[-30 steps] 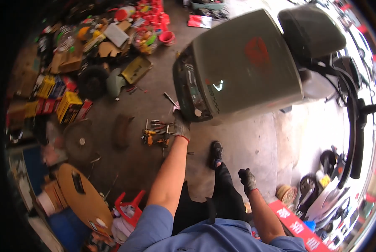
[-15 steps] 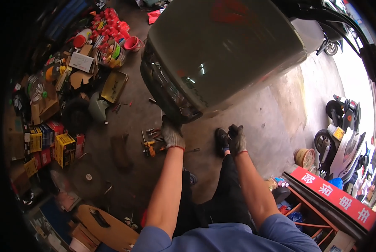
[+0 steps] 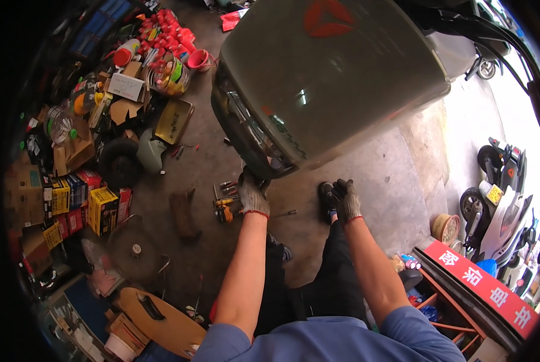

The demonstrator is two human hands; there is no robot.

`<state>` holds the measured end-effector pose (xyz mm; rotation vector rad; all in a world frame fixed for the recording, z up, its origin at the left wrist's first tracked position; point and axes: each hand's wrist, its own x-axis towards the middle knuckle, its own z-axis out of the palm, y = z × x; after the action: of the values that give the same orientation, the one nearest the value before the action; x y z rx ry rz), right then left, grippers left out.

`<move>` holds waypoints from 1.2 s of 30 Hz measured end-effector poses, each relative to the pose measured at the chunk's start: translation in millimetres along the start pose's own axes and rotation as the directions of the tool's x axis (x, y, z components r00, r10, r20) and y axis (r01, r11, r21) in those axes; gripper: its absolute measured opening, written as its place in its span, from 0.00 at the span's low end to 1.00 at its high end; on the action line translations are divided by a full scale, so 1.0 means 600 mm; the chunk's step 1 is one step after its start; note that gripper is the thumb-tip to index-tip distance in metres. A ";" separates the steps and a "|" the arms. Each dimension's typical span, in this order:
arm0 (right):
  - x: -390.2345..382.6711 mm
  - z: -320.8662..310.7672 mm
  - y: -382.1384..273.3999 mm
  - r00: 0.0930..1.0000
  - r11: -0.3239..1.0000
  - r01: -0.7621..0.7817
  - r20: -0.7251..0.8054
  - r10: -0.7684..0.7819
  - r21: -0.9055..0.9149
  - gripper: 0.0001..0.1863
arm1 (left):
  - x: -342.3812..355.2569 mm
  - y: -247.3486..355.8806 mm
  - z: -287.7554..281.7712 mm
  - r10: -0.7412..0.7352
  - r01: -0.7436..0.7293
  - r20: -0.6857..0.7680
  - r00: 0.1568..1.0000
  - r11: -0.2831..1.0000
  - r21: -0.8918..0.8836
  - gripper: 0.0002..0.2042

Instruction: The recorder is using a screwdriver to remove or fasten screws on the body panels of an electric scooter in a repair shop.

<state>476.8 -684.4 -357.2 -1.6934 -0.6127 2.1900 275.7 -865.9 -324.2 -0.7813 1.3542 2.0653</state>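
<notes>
A large glossy grey-green vehicle body (image 3: 336,78) with a red emblem fills the upper middle. A dark lamp strip (image 3: 249,120) runs along its left end. My left hand (image 3: 253,196), in a knitted work glove with dark fingertips, reaches to the lower corner of this strip. Its fingers are curled against the dark trim and partly hidden by it. My right hand (image 3: 350,202), gloved alike, hovers right of the vehicle's lower corner, apart from it, above my shoe (image 3: 327,196). The right fingers are bent together; whatever they hold is too small to make out.
An orange-and-black power tool (image 3: 224,213) and several hand tools lie on the floor beside my left hand. A curved brown part (image 3: 185,214) lies further left. Boxes (image 3: 102,210), a tyre (image 3: 120,163) and clutter line the left side. Parked scooters (image 3: 496,205) and a red sign board (image 3: 478,280) are at right.
The whole view has shifted slightly, so the vehicle and floor items sit a little further right. My left hand stays at the vehicle's lower corner; my right hand remains bent and apart from it.
</notes>
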 end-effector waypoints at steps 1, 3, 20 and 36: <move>-0.004 -0.001 0.000 1.000 1.000 0.001 -0.018 -0.001 -0.001 0.30 | 0.005 -0.006 -0.009 0.032 -0.033 0.043 0.999 0.999 0.011 0.14; -0.012 -0.007 0.006 1.000 0.997 0.005 -0.028 -0.007 -0.077 0.25 | 0.018 -0.018 -0.021 0.064 -0.067 0.182 0.981 0.998 0.010 0.15; -0.065 -0.257 0.049 0.989 0.804 -0.138 -0.122 0.081 -0.579 0.31 | 0.142 0.125 0.024 0.061 0.025 0.377 0.924 0.976 -0.218 0.15; -0.092 -0.191 0.033 0.998 0.758 -0.054 -0.044 0.034 -0.650 0.27 | 0.021 -0.109 -0.015 0.016 -0.009 0.050 0.999 0.990 -0.138 0.20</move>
<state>602.0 -711.5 -345.2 -2.0581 -1.4842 2.1022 314.7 -850.2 -376.4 -0.7738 1.2025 2.1922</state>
